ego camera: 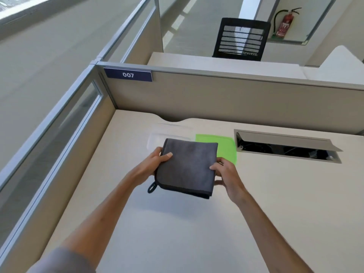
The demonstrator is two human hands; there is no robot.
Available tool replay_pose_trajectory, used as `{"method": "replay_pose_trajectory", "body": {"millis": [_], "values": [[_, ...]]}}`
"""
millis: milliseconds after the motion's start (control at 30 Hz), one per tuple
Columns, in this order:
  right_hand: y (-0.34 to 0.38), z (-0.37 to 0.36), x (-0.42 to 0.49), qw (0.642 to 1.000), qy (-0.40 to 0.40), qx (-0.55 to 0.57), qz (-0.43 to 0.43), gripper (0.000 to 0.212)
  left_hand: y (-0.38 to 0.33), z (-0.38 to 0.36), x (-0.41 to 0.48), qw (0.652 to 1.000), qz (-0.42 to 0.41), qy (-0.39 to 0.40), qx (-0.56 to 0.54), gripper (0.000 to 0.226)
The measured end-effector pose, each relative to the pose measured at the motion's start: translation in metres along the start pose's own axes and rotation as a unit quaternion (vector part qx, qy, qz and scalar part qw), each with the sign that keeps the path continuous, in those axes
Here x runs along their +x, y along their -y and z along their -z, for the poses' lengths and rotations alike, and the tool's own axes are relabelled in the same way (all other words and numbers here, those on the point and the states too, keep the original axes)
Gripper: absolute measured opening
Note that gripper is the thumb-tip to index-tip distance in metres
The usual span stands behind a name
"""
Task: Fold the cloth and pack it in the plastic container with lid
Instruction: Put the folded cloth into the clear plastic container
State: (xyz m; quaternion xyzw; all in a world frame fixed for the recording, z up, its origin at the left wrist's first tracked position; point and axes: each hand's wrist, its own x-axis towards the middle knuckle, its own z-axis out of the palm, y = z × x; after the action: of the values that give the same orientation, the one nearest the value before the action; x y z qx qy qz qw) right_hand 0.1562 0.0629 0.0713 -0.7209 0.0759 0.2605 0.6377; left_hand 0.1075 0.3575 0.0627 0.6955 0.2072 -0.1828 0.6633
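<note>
A dark grey cloth (pixel 188 167), folded into a thick square with a small loop at its near left corner, is held flat above the desk. My left hand (pixel 157 164) grips its left edge, thumb on top. My right hand (pixel 224 173) grips its right edge. Behind the cloth a clear plastic container (pixel 157 137) rests on the desk, partly hidden by the cloth. A bright green lid (pixel 226 148) lies flat to the right of the container, its left part covered by the cloth.
The pale desk (pixel 177 223) is walled by beige cubicle partitions at the back (pixel 216 97) and left. An open cable hatch (pixel 285 147) with a raised flap sits at the back right. A black chair (pixel 241 39) stands beyond the partition.
</note>
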Motion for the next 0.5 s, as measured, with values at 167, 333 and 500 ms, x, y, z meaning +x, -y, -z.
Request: {"method": "replay_pose_trajectory", "body": {"millis": [167, 333, 500], "values": [[0.044, -0.041, 0.060, 0.998, -0.031, -0.038, 0.034, 0.016, -0.043, 0.060, 0.035, 0.999, -0.024, 0.000, 0.028, 0.038], [0.069, -0.074, 0.110, 0.995, -0.059, -0.061, 0.046, 0.014, -0.070, 0.101, 0.072, 0.998, -0.036, -0.002, 0.044, 0.045], [0.065, -0.090, 0.148, 0.984, -0.133, -0.116, 0.035, 0.016, -0.072, 0.104, 0.110, 0.990, -0.050, -0.068, 0.116, 0.039]]}}
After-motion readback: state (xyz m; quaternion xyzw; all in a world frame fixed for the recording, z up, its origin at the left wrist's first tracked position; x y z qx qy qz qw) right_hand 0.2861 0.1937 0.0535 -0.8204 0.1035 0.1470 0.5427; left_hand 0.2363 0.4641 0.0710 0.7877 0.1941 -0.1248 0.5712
